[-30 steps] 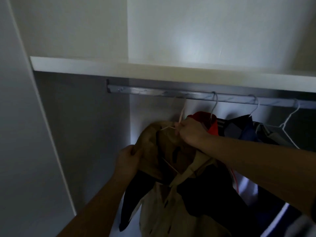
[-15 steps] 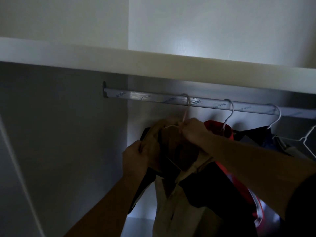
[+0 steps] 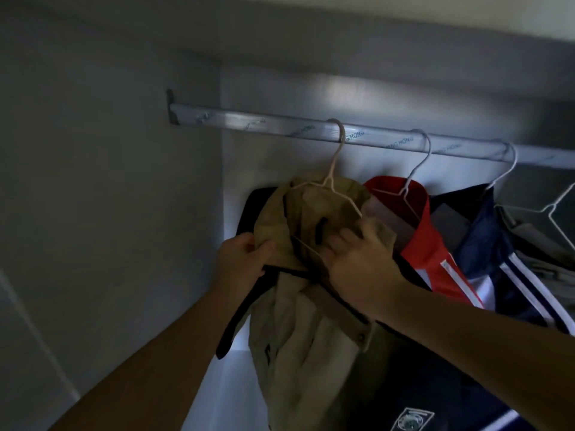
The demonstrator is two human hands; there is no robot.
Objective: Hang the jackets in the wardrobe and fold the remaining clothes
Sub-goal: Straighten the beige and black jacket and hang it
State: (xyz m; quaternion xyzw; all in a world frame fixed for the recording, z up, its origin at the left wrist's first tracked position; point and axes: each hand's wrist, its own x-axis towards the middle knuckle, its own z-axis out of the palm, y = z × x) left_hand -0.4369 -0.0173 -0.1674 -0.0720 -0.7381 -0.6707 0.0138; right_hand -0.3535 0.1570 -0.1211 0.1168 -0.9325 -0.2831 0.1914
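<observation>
Head view: tan jacket (image 3: pixel 311 219) hangs on a wire hanger (image 3: pixel 334 169) hooked over the wardrobe rail (image 3: pixel 249 122), next to a red jacket (image 3: pixel 417 231) and a navy jacket (image 3: pixel 485 244). Left hand (image 3: pixel 245 259) clutches its shoulder cloth. Right hand (image 3: pixel 361 259) lies on its front, though I cannot tell whether it grasps. Straightening looks left to do, and no clothes for folding are in sight.
</observation>
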